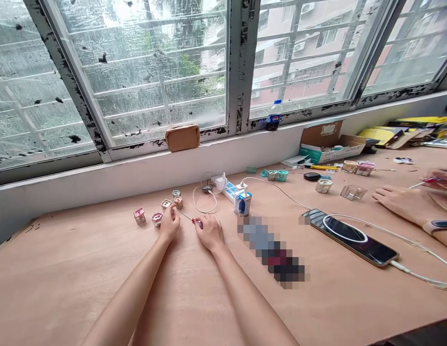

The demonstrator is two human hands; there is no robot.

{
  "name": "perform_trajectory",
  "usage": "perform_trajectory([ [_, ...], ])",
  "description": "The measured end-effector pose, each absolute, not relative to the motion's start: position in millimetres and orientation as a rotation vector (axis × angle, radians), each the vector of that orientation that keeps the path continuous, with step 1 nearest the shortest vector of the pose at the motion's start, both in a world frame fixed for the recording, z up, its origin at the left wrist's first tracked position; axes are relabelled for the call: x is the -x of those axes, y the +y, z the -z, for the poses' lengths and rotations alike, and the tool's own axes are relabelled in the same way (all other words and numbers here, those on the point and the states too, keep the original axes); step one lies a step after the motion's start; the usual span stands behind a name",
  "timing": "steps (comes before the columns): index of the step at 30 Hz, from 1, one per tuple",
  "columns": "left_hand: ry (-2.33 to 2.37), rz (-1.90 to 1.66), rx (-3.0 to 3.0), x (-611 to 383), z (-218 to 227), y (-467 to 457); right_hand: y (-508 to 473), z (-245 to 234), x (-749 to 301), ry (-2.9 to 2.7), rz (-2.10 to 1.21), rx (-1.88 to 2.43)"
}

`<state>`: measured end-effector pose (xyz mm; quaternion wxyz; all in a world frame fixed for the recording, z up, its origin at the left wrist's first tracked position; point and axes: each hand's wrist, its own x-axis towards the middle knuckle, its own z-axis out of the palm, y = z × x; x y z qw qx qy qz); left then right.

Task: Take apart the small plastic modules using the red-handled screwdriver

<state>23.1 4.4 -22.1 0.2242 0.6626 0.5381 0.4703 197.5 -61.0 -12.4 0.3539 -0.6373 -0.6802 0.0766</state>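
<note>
My left hand (170, 222) rests among several small hexagonal pieces, its fingers bent together. Whatever they hold, if anything, is hidden. Close by its fingertips are a cream piece (166, 204) and an orange one (178, 202), with a green one (176, 193) just behind. To its left stand a pink-topped piece (157, 219) and a tilted pink one (139, 216). My right hand (211, 232) is closed around the red and blue handle of a screwdriver (197, 223). Its thin shaft points up and left, ending near my left fingers.
A power strip (228, 188), a small blue-and-white carton (242, 203) and a cabled phone (353, 238) lie to the right. At the far right, another person's hand (401, 202) is beside a clear hexagonal frame (353, 192). An open cardboard box (331, 151) sits behind.
</note>
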Motion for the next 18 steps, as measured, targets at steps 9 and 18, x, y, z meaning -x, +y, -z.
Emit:
perform_trajectory([
  [9,1.822,-1.342,-1.686,-60,18,38,-61,15,-198,-1.768,-0.193,1.662],
  [18,2.010,-1.322,-1.570,-80,17,34,-59,18,-198,-1.783,-0.182,1.678],
])
